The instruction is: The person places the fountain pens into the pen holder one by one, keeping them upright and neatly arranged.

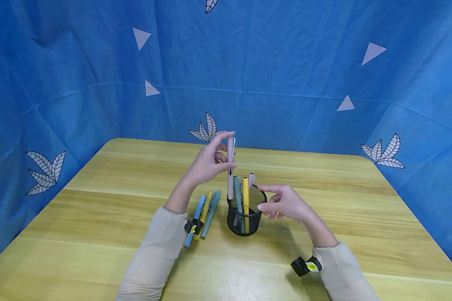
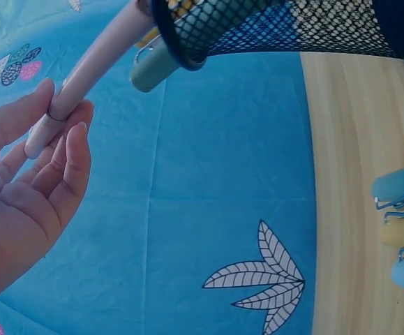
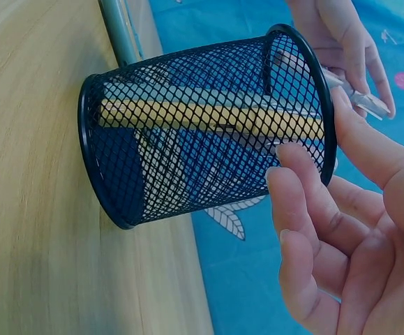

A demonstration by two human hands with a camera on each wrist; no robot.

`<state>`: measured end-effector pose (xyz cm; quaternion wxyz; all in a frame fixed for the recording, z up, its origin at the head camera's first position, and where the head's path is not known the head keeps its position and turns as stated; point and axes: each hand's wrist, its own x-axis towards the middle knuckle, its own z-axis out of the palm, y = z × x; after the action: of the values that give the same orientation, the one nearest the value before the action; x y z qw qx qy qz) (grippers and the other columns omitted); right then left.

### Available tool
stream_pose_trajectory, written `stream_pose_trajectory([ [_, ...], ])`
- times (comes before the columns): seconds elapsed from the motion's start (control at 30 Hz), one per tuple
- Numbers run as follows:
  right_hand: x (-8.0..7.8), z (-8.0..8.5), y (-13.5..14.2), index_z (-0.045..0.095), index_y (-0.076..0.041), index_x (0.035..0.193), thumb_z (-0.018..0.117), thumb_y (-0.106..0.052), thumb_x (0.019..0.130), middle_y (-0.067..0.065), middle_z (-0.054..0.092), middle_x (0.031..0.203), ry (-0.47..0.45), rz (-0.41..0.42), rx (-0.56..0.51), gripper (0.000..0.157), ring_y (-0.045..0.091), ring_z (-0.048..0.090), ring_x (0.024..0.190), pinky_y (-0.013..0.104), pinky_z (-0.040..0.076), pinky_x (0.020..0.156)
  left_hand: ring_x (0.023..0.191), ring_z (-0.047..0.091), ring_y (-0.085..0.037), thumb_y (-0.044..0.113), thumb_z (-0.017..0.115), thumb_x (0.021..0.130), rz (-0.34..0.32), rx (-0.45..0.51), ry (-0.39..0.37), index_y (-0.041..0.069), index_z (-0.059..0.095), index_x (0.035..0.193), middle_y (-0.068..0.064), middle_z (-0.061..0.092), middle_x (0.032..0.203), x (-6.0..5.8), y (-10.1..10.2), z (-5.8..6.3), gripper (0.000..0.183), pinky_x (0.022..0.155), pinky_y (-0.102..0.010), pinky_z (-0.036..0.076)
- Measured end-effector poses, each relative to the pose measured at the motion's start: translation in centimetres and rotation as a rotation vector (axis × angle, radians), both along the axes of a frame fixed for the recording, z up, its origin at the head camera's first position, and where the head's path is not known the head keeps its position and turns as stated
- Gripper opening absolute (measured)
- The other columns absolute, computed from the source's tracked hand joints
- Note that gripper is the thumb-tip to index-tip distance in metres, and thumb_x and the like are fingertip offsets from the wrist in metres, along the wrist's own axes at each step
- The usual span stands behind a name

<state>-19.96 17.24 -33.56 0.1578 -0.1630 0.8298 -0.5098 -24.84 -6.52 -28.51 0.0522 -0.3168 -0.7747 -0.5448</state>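
My left hand [image 1: 207,163] pinches a pale pink pen [image 1: 230,184] near its top and holds it upright, its lower end right at the left rim of the black mesh pen holder [image 1: 231,219]. The holder stands on the table with a teal pen [image 1: 236,192], a yellow pen [image 1: 245,192] and another pale pink pen [image 1: 251,179] leaning inside. On the holder's right side, my right hand [image 1: 286,202] grips the rim between thumb and index finger. In the right wrist view, the other fingers [image 3: 296,202] curl beside the mesh wall.
Left of the holder, a light blue pen [image 1: 199,207], a yellow pen [image 1: 206,209] and a teal pen [image 1: 211,215] lie side by side, partly under the left wrist's camera. The wooden table [image 1: 98,200] ends at a blue patterned cloth [image 1: 294,83] behind.
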Motion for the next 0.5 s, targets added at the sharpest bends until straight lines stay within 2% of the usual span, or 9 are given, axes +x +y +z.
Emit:
stream_pose_trajectory([
  [0.27,-0.05,0.00,0.05,0.041,0.000,0.132,0.070,-0.019,0.078,0.013,0.063,0.066,0.000,0.001,0.002,0.064,0.027,0.058,0.053,0.036,0.047,0.045,0.067,0.057,-0.020,-0.001,0.067,0.077,0.012,-0.025,0.016,0.016,0.032,0.137,-0.015,0.053,0.097,0.00,0.58,-0.45,0.072,0.058,-0.030,0.050],
  [0.5,-0.05,0.05,0.05,0.042,0.000,0.132,0.070,-0.019,0.078,0.017,0.062,0.067,0.001,0.004,0.004,0.063,0.024,0.058,0.052,0.036,0.046,0.045,0.067,0.057,-0.016,0.000,0.067,0.078,0.011,-0.101,0.065,0.015,0.033,0.136,-0.011,0.054,0.095,0.31,1.00,-0.95,0.070,0.059,-0.027,0.050],
])
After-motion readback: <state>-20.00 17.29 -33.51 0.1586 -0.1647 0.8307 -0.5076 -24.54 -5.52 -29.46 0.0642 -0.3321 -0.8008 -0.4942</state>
